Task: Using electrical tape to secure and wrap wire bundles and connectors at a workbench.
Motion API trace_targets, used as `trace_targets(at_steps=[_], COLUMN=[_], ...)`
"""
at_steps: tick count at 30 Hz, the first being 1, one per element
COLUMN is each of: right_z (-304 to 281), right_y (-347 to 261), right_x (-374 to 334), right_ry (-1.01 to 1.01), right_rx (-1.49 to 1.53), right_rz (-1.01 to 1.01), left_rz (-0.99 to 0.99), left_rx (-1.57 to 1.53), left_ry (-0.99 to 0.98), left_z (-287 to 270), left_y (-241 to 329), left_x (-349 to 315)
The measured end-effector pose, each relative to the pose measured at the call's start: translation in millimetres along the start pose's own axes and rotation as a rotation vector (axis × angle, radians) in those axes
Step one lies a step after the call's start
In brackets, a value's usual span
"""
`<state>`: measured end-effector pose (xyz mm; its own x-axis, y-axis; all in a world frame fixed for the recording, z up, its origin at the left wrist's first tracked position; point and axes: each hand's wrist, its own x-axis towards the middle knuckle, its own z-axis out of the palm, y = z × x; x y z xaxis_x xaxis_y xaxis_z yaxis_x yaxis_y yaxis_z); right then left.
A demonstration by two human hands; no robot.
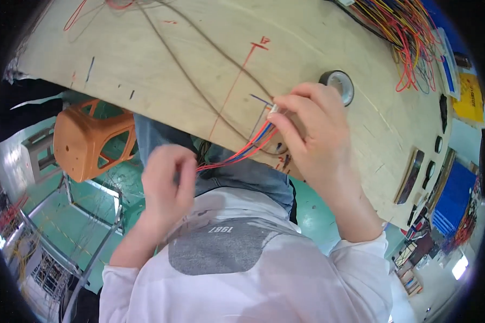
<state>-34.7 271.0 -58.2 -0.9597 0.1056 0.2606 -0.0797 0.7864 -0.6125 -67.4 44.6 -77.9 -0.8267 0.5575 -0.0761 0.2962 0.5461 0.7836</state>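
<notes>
My right hand pinches a small white connector between thumb and fingertips, over the near part of the wooden table. Red and blue wires run from the connector down to the left, past the table edge. My left hand, somewhat blurred, is closed at the other end of this bundle, in front of my lap. Its thumb and forefinger meet at the wires, and the fingers hide where they go on. Behind the right fingers lies a roll of black tape.
A wooden table with red and blue marks spans the view. Loose colourful wires are heaped at the far right, beside a yellow package. A thin brown cable crosses the tabletop. An orange stool stands at left.
</notes>
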Motion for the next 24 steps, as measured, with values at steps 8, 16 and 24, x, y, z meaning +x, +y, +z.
trace_targets(at_steps=[8, 16, 24], right_z=[-38, -59, -49], right_y=[13, 2, -19], right_x=[-14, -17, -8], right_ry=[0.102, -0.173, -0.402], right_rx=[-0.071, 0.008, 0.079], right_rz=[0.075, -0.017, -0.007], left_rz=[0.165, -0.077, 0.274], left_rx=[-0.307, -0.524, -0.436], left_ry=[-0.348, -0.466, -0.329], left_z=[20, 20, 22], left_y=[63, 58, 49], left_x=[51, 54, 64])
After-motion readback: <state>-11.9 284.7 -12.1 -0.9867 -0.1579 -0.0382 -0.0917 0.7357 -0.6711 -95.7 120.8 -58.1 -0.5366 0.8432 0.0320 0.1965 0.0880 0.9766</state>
